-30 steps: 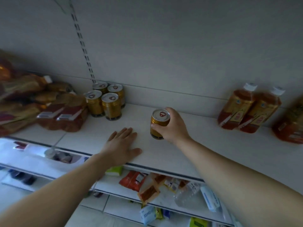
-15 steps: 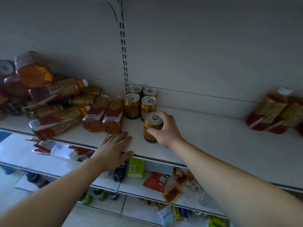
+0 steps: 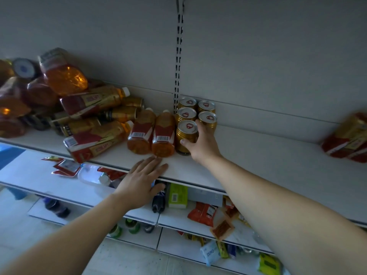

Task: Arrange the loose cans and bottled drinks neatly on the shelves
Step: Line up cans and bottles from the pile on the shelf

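Back panel (image 3: 268, 56): plain grey-white, divided by a vertical slotted upright (image 3: 178, 56); upper shelf (image 3: 268, 155): white, flat, set against the panel; lower shelves (image 3: 45, 187): white, stepped forward beneath it; floor (image 3: 129, 259): pale tiles; lighting: dim, blue-tinted at far left.

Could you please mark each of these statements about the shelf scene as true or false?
1. The right hand grips an upright gold can. True.
2. The left hand holds a bottle. False: it lies flat at the front edge of the shelf and holds nothing.
3. The gripped can stands in front of four other gold cans. True.
4. The two bottles right beside the cans stand upright. False: they lie on their sides.
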Tool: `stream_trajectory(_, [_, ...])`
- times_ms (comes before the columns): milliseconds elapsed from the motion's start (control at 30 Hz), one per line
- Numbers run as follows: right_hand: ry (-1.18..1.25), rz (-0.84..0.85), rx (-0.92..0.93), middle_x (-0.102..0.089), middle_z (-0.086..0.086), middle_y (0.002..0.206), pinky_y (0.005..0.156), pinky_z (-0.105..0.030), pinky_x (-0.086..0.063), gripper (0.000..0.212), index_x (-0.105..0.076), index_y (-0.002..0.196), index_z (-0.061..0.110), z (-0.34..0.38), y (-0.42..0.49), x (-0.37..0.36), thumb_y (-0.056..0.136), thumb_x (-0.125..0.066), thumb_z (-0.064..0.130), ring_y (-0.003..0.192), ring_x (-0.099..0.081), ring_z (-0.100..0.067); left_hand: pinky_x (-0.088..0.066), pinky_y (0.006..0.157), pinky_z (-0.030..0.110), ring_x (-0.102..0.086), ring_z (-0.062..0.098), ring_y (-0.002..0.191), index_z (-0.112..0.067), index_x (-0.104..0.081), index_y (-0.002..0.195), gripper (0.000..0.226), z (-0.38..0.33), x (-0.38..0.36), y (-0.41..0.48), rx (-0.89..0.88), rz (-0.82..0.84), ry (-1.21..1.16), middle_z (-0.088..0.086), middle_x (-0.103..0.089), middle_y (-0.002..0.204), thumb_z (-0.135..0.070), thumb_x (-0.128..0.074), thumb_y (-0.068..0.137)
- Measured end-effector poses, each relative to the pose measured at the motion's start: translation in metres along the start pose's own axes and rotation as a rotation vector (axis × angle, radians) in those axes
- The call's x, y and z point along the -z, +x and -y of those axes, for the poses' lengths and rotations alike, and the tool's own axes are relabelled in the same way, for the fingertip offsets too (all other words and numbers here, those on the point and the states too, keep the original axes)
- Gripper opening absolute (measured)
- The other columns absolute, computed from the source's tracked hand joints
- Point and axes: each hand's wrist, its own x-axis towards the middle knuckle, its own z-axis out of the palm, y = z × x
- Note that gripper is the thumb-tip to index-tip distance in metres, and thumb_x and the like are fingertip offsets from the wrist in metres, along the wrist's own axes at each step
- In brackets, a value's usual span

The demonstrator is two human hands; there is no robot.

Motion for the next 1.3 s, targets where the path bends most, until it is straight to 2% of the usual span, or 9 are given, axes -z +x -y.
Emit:
stream_trajectory(200, [-0.035, -0.02, -0.006, -0.034, -0.001, 0.151, 0.109, -0.038, -0.035, 0.079, -0.03, 0.148, 0.021, -0.001, 0.007, -0.004, 0.084, -0.071, 0.039, 0.137, -0.037, -0.023, 0.012, 0.11, 0.026, 0.005, 0.014, 0.146, -0.036, -0.005, 0.15, 0.086, 0.001, 0.0, 0.002, 0.002, 0.019, 0.023, -0.006, -0.002, 0.16, -0.072, -0.004, 0.073])
stream_trajectory(333, [-0.037, -0.043, -0.008, -0.04, -0.001, 0.148, 0.107, -0.039, -0.039, 0.076, -0.034, 0.145, 0.022, -0.001, 0.006, -0.005, 0.082, -0.072, 0.041, 0.133, -0.041, -0.024, 0.012, 0.109, 0.026, 0.007, 0.015, 0.146, -0.035, -0.004, 0.151, 0.073, -0.003, 0.005, 0.002, 0.013, 0.05, 0.023, -0.005, 0.001, 0.16, -0.064, -0.033, 0.091])
stream_trajectory(467, [-0.068, 0.0, -0.027, -0.032, -0.001, 0.153, 0.109, -0.041, -0.036, 0.081, -0.026, 0.149, 0.022, 0.001, 0.005, -0.002, 0.084, -0.07, 0.043, 0.138, -0.036, -0.025, 0.008, 0.111, 0.026, 0.007, 0.015, 0.146, -0.034, -0.006, 0.151, 0.072, -0.009, 0.017, 0.001, 0.036, 0.115, -0.009, -0.005, 0.003, 0.16, -0.057, -0.041, 0.092])
stream_trajectory(633, [-0.176, 0.063, -0.009, -0.022, -0.005, 0.159, 0.11, -0.039, -0.032, 0.092, -0.013, 0.154, 0.02, 0.016, 0.002, 0.017, 0.085, -0.067, 0.047, 0.142, -0.029, -0.027, -0.009, 0.117, 0.034, -0.008, 0.016, 0.146, -0.03, -0.018, 0.15, 0.068, -0.018, 0.044, 0.003, 0.077, 0.167, -0.1, -0.003, -0.011, 0.159, -0.052, -0.046, 0.092])
stream_trajectory(767, [-0.252, 0.025, 0.08, -0.029, -0.009, 0.155, 0.11, -0.038, -0.035, 0.088, -0.018, 0.153, 0.02, 0.032, -0.001, 0.042, 0.086, -0.065, 0.05, 0.139, -0.034, -0.027, -0.024, 0.113, 0.035, -0.024, 0.016, 0.141, -0.029, -0.025, 0.148, 0.065, -0.02, 0.065, 0.001, 0.142, 0.128, -0.213, -0.007, -0.02, 0.156, -0.048, -0.051, 0.092])
stream_trajectory(967, [-0.308, 0.066, 0.134, -0.032, -0.008, 0.154, 0.108, -0.037, -0.037, 0.08, -0.024, 0.151, 0.02, 0.047, -0.005, 0.062, 0.088, -0.061, 0.052, 0.136, -0.038, -0.028, -0.021, 0.113, 0.034, -0.022, 0.018, 0.142, -0.028, -0.025, 0.149, 0.066, -0.022, 0.092, -0.012, 0.247, 0.04, -0.237, -0.004, -0.019, 0.157, -0.049, -0.05, 0.092])
stream_trajectory(1100, [-0.317, 0.093, 0.161, -0.04, -0.009, 0.149, 0.104, -0.035, -0.039, 0.077, -0.033, 0.147, 0.02, 0.045, -0.008, 0.055, 0.085, -0.063, 0.053, 0.133, -0.042, -0.029, -0.027, 0.109, 0.035, -0.028, 0.022, 0.139, -0.031, -0.026, 0.148, 0.064, -0.025, 0.105, -0.021, 0.376, -0.03, -0.269, -0.003, -0.023, 0.156, -0.048, -0.051, 0.092])
stream_trajectory(1200, [-0.288, 0.127, 0.148, -0.035, -0.009, 0.152, 0.104, -0.034, -0.037, 0.079, -0.028, 0.15, 0.02, 0.041, -0.012, 0.048, 0.086, -0.063, 0.053, 0.136, -0.039, -0.029, -0.033, 0.104, 0.034, -0.036, 0.024, 0.133, -0.032, -0.031, 0.145, 0.059, -0.022, 0.106, -0.021, 0.426, -0.06, -0.305, 0.0, -0.032, 0.151, -0.047, -0.052, 0.092])
stream_trajectory(1300, [-0.285, 0.136, 0.139, -0.04, -0.009, 0.149, 0.1, -0.032, -0.04, 0.078, -0.03, 0.15, 0.022, 0.038, -0.012, 0.042, 0.086, -0.063, 0.053, 0.132, -0.043, -0.028, -0.036, 0.102, 0.038, -0.039, 0.028, 0.131, -0.033, -0.032, 0.144, 0.058, -0.012, 0.103, -0.015, 0.479, -0.047, -0.348, 0.002, -0.032, 0.149, -0.048, -0.052, 0.091])
